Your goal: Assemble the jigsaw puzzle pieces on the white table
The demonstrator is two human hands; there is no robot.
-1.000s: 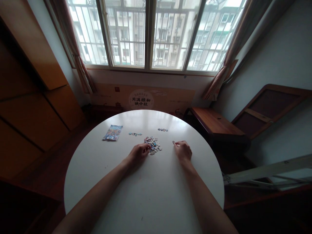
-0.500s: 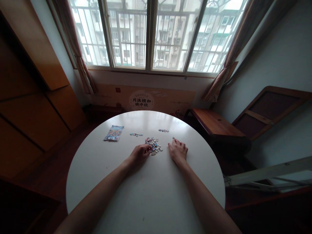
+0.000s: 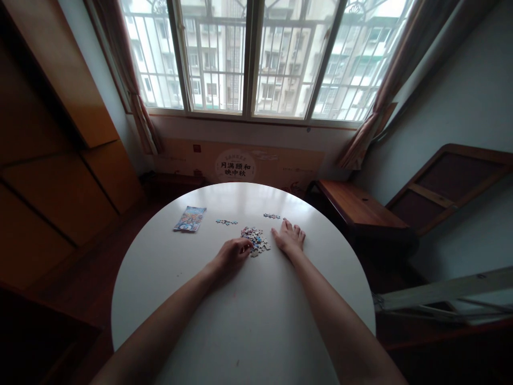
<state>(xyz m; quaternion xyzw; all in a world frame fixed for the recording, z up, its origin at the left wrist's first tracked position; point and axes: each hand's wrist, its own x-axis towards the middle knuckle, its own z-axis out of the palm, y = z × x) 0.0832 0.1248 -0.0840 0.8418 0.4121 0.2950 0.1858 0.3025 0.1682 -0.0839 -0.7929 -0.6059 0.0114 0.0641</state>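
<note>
A heap of small jigsaw puzzle pieces (image 3: 258, 240) lies in the middle of the white round table (image 3: 192, 331). At its left edge is my left hand (image 3: 234, 252), fingers curled together; whatever they hold is hidden. My right hand (image 3: 289, 238) lies palm down to the right of the heap, fingers spread. Its index fingertip reaches a tiny puzzle piece (image 3: 284, 219), close to the right end of a short row of pieces (image 3: 272, 216). Another short row of pieces (image 3: 226, 222) lies behind my left hand.
A colourful printed picture sheet (image 3: 190, 219) lies at the table's left. Beyond the table's far edge are a wall with a printed banner (image 3: 276, 160) and a barred window. To the right stands a low wooden bench (image 3: 360, 203).
My right hand has slid forward and a little left, bringing the piece at its fingertip closer to the right-hand row. My left hand stays at the heap. The view has shifted slightly.
</note>
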